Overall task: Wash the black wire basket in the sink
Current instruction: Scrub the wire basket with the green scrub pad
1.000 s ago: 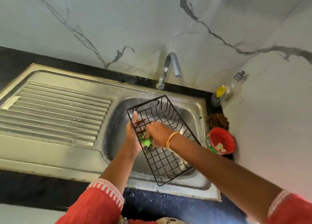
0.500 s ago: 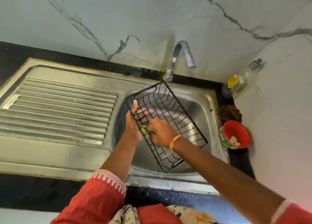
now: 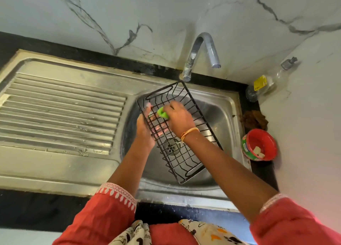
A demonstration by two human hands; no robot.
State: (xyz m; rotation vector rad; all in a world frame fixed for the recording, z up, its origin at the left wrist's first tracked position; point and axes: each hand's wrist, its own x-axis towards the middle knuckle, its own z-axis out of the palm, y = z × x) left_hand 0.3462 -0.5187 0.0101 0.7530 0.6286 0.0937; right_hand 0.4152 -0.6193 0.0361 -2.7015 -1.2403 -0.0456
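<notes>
A black wire basket (image 3: 186,163) is held tilted over the steel sink bowl (image 3: 221,115), its far end up near the tap base. My left hand (image 3: 144,129) supports it from the left and underneath, fingers showing through the wire floor. My right hand (image 3: 180,118) reaches inside the basket and grips a green scrubber (image 3: 162,113), pressing it on the wires near the far end. The sink drain (image 3: 170,146) shows through the mesh.
A curved steel tap (image 3: 201,52) stands behind the bowl; no water visibly flows. A ribbed drainboard (image 3: 59,113) lies to the left. At the right are a red bowl (image 3: 259,145) with white pieces, a brown scrub wad (image 3: 254,119) and a clear bottle (image 3: 267,82).
My right hand has slid the green scrubber toward the basket's far end. The view has shifted closer to the sink. My left hand keeps its hold on the basket's left side.
</notes>
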